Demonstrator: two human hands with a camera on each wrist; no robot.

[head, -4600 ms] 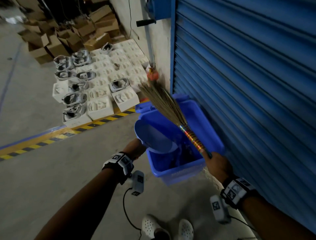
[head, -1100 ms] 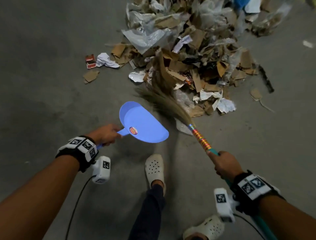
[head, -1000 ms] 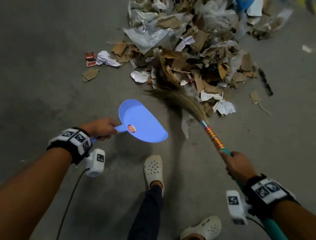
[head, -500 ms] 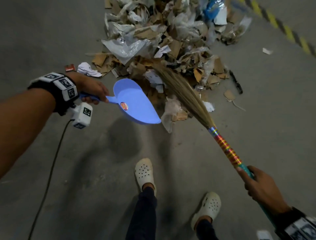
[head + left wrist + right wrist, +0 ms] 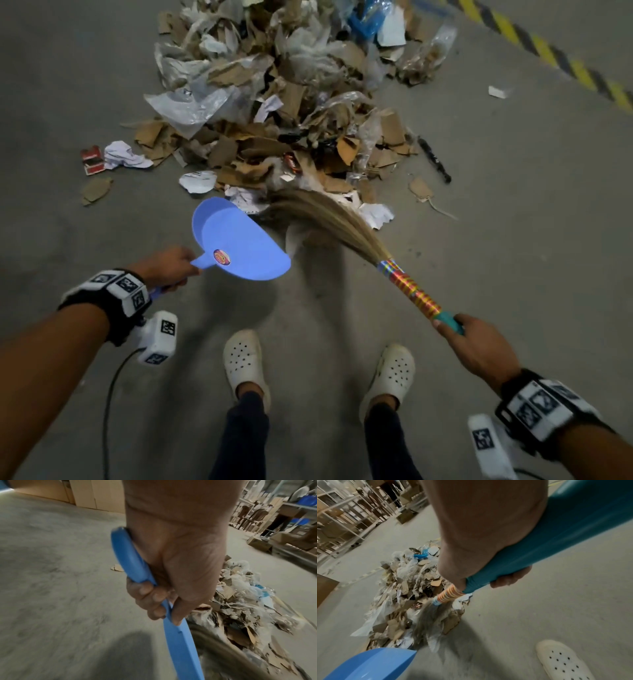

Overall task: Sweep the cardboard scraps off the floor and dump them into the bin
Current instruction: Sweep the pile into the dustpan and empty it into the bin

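A big heap of cardboard scraps [image 5: 274,113] mixed with plastic and paper covers the grey floor ahead. My left hand [image 5: 168,265] grips the handle of a blue dustpan [image 5: 236,245], held just above the floor at the heap's near edge, nothing in its tray. In the left wrist view my fingers [image 5: 150,596] curl round the dustpan handle [image 5: 130,559]. My right hand [image 5: 479,346] grips the teal handle of a grass broom [image 5: 342,219], whose bristles lie against the nearest scraps beside the pan's mouth. The right wrist view shows the broom handle [image 5: 547,542], bristles [image 5: 429,620] and dustpan [image 5: 373,665]. No bin is in view.
My feet in white clogs [image 5: 245,359] stand just behind the pan and broom. A yellow-black floor stripe [image 5: 548,48] runs at the upper right. Loose bits lie apart from the heap: a red carton [image 5: 91,161], a black stick [image 5: 435,159]. Shelving [image 5: 342,517] stands far behind.
Since the bin, I have come to the scrap heap. In the last second the broom swung out over the scraps and back toward me; the dustpan rose, then dropped to the heap's near edge.
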